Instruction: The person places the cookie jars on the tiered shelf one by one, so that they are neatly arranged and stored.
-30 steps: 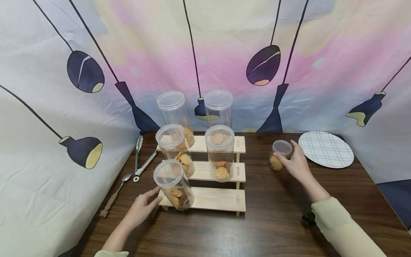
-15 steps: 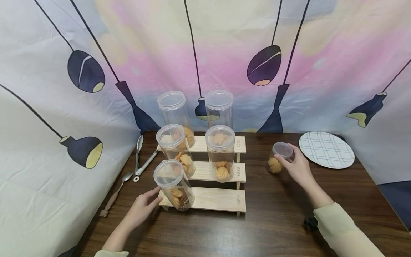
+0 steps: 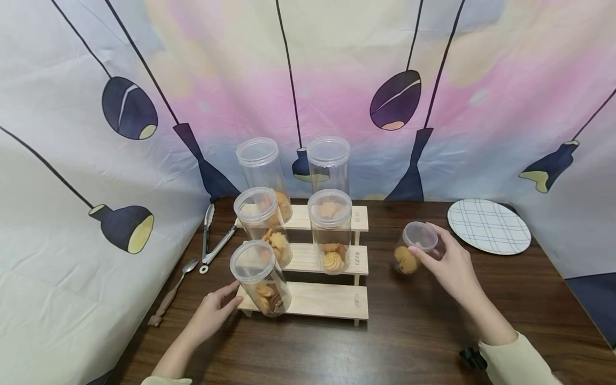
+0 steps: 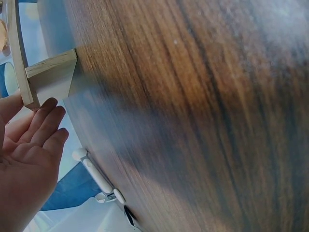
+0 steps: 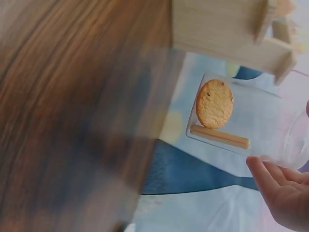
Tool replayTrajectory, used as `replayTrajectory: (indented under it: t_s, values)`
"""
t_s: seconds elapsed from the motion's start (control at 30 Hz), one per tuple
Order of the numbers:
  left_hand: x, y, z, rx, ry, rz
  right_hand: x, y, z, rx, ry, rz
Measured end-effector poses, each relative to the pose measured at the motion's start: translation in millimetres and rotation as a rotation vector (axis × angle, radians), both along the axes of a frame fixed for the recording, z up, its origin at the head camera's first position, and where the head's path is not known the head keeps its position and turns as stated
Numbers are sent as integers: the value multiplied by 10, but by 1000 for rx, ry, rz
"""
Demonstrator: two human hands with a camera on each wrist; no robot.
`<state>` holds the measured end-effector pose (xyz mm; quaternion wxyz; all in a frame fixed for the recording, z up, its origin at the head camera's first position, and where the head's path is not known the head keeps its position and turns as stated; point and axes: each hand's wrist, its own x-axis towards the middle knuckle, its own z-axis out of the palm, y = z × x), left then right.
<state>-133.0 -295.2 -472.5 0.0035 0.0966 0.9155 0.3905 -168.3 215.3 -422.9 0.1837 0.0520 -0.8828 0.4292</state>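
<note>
My right hand (image 3: 452,264) grips a clear lidded jar (image 3: 420,237) near its lid, fingers and thumb around it. The right wrist view shows a round cookie (image 5: 215,104) and a stick-shaped biscuit (image 5: 220,136) inside that jar, which is held up off the table. My left hand (image 3: 216,310) pinches the left end of the lowest board of a three-tier wooden rack (image 3: 327,300). From the left wrist, its fingers (image 4: 46,123) lie at the board's underside. Beside this hand, a tall cookie jar (image 3: 260,278) stands on that lowest tier.
Two jars (image 3: 329,232) stand on the middle tier and two more (image 3: 329,155) on the top one. Metal tongs (image 3: 218,248) and a spoon (image 3: 175,291) lie left of the rack. A checked white plate (image 3: 489,226) sits at back right, before a printed cloth backdrop (image 3: 346,80).
My right hand has brought its jar toward me and slightly left, away from the back of the table. The left hand stays at the rack's end.
</note>
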Motion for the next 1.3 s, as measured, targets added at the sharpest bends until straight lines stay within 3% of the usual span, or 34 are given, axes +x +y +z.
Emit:
replayTrajectory:
  t_s: [0.33, 0.7, 0.97, 1.3]
  values:
    - [10, 7, 2, 1, -1, -1, 281, -138, 226, 68, 76, 15]
    - [13, -2, -6, -7, -1, 1, 526, -280, 463, 77, 70, 88]
    - [25, 9, 16, -5, 7, 2, 652, -462, 485, 58, 114, 178]
    - [26, 6, 15, -1, 6, 0, 711, -726, 393, -33, 91, 316]
